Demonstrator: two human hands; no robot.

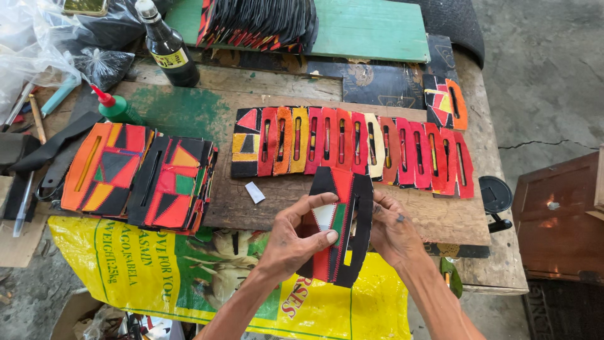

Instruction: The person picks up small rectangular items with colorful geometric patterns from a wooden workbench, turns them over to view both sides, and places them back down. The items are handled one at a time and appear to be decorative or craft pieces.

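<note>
Head cam: left hand [296, 242] & right hand [391, 230] both pinch one black-red patch [343, 226], held upright over yellow sack [145, 264] at table [440, 217] edge. Row of patches [352, 148] lies just beyond; stack [173, 182] sits left, near green glue bottle [116, 108].

Bright, even daylight is seen all over, with colours kept punchy and nothing blown out. Soft shadows are thrown under the hands [340, 236] toward 6 o'clock. Some glare is picked up on the plastic bag [31, 38] at 10 o'clock. Wide-angle bending is noticed along the edges; focus is held sharp throughout.
</note>
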